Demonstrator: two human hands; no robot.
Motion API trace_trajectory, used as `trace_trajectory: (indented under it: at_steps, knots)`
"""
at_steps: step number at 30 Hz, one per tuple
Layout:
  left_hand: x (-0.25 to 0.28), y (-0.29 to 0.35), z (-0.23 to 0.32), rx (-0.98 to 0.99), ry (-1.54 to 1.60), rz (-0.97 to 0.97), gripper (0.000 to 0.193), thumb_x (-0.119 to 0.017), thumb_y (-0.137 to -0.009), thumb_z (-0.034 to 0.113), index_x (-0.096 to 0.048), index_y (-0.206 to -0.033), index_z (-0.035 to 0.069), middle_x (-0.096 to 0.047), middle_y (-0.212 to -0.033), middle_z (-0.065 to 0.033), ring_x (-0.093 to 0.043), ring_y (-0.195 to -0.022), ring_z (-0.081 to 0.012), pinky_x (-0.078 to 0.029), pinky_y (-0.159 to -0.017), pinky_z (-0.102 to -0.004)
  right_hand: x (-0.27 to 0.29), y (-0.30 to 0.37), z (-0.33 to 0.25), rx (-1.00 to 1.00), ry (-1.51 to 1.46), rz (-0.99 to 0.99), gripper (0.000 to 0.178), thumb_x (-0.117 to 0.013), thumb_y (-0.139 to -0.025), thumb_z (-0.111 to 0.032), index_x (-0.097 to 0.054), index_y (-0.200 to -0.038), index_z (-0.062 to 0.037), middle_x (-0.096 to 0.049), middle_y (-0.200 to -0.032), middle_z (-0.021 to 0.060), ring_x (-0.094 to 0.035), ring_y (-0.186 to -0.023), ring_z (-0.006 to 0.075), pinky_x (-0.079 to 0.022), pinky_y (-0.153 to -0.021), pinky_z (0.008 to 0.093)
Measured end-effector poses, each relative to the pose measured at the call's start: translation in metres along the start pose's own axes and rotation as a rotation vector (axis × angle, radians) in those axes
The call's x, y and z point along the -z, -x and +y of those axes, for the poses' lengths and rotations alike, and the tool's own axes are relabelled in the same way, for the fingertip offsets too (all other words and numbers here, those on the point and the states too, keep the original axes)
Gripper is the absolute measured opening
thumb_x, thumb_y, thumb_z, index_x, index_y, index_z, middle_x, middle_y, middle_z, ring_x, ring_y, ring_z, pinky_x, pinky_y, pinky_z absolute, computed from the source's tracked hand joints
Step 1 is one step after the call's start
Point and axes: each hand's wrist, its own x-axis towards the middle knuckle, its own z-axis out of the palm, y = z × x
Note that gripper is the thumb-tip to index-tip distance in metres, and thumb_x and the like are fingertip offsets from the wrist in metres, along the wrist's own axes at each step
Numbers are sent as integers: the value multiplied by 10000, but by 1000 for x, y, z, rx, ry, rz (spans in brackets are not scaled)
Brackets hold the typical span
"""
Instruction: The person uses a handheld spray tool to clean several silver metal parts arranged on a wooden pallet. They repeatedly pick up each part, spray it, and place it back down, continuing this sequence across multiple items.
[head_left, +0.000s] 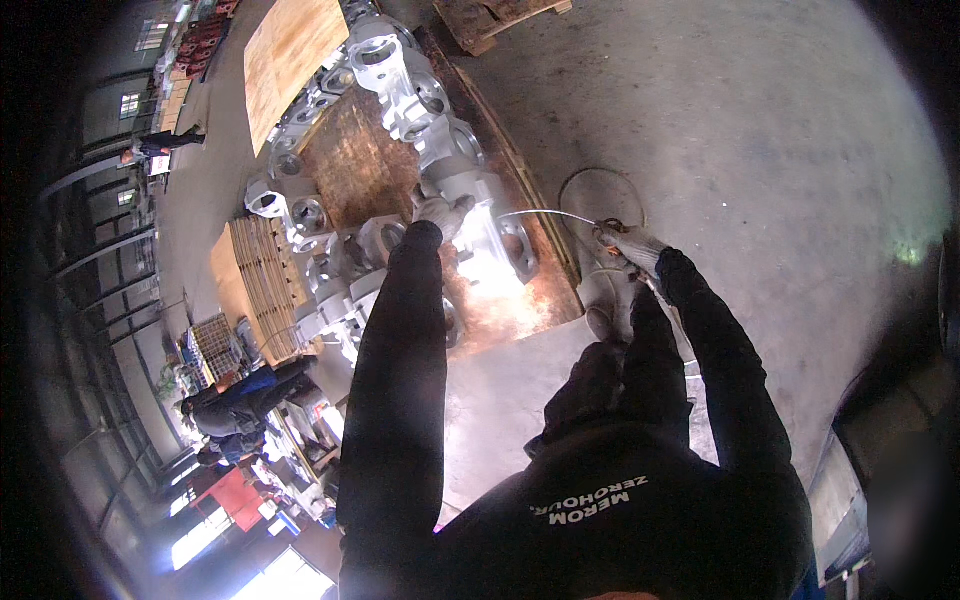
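The right hand (632, 244) is clamped around the thin wand (548, 211), presumably for aiming. The left hand (438, 213), its grip indeterminable, lies against the silver casting (478, 192) on the wooden pallet (350, 165), presumably steadying it.

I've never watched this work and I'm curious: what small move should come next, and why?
Perhaps ease the thin curved rod slightly further toward the silver casting: the right hand's grip holds the rod, its far end appears near that casting, and the left hand's grip is there too.
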Motion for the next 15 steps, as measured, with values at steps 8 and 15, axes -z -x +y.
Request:
trace_trajectory:
  at_steps: [8,15]
  knots:
    - [6,-7,12,-25,137,22,1045,-497,-847,701,-245,-1435,-125,-299,-1460,-371,-288,-1397,-446,-315,-1130,-389,29,-50,77,316,237,194,415,-555,-951,-464,-674,-950,-66,-641,-781,40,-610,-762,156,-498,-716,293]
    - [-9,3,2,75,273,128,1204,-649,-808,614,45,-1467,-116,-254,-1454,-368,-373,-1342,-437,-355,-1101,-391,1,-59,73,54,-115,147,438,-574,-937,-478,-655,-932,-47,-624,-754,59,-624,-769,201,-477,-669,315]
